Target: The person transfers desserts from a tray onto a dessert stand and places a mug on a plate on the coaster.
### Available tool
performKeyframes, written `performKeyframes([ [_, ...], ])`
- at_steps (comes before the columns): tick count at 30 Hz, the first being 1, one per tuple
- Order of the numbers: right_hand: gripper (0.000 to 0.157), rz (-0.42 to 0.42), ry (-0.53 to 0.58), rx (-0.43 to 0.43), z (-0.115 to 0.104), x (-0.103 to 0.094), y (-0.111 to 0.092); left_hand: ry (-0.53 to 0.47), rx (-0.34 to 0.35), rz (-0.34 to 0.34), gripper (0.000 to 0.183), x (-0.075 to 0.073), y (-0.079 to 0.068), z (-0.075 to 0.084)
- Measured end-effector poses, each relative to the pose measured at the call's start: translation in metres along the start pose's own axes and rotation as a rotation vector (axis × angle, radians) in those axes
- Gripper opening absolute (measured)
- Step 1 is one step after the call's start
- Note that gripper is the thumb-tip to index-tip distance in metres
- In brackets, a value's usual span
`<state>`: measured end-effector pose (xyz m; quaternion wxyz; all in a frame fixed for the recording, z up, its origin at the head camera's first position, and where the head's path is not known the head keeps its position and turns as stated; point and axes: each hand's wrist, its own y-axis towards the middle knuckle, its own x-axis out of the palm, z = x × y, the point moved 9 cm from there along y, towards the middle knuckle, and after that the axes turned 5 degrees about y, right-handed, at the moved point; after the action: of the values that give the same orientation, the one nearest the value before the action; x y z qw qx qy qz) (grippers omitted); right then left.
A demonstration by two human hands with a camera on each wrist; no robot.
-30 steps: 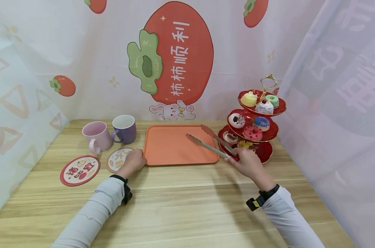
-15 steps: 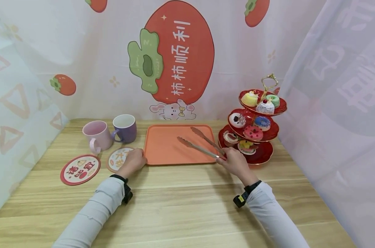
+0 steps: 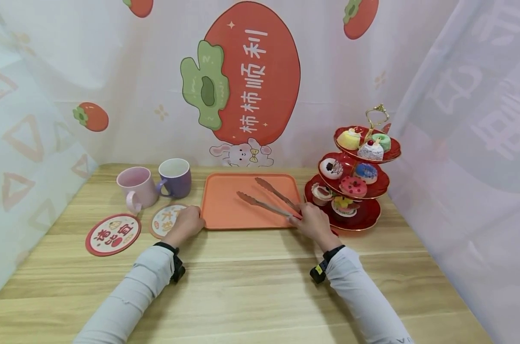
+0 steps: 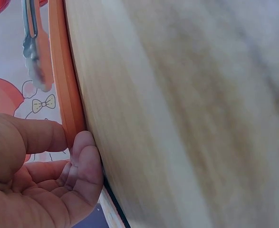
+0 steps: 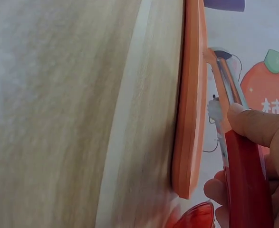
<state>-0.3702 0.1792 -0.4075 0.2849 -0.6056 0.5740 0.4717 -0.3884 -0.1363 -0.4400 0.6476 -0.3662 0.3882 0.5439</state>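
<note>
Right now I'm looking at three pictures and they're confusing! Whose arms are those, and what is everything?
No machine here: they're a person's own arms. The wide picture comes from a camera on the person's head, looking forward and down. The two tilted close-ups come from small cameras worn on the wrists. The left hand pinches the edge of an orange tray. The right hand holds red-handled tongs, their tips over the tray. Also on the table are a pink mug, a purple mug, round coasters and a red three-level stand of little cakes.
</note>
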Motion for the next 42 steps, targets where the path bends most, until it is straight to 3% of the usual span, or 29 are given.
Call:
performKeyframes([
  [7,0.026,-0.006,0.058,-0.022,-0.003,0.007,0.005,-0.032,-0.012,0.003,0.014,-0.002,-0.001,0.000],
  [22,0.027,-0.050,0.051,-0.029,-0.001,0.025,0.011,-0.011,-0.002,0.000,0.015,0.001,-0.002,0.000],
  [42,0.033,-0.131,0.025,0.042,0.000,0.028,0.017,-0.020,0.036,-0.016,0.024,0.001,0.000,0.002],
])
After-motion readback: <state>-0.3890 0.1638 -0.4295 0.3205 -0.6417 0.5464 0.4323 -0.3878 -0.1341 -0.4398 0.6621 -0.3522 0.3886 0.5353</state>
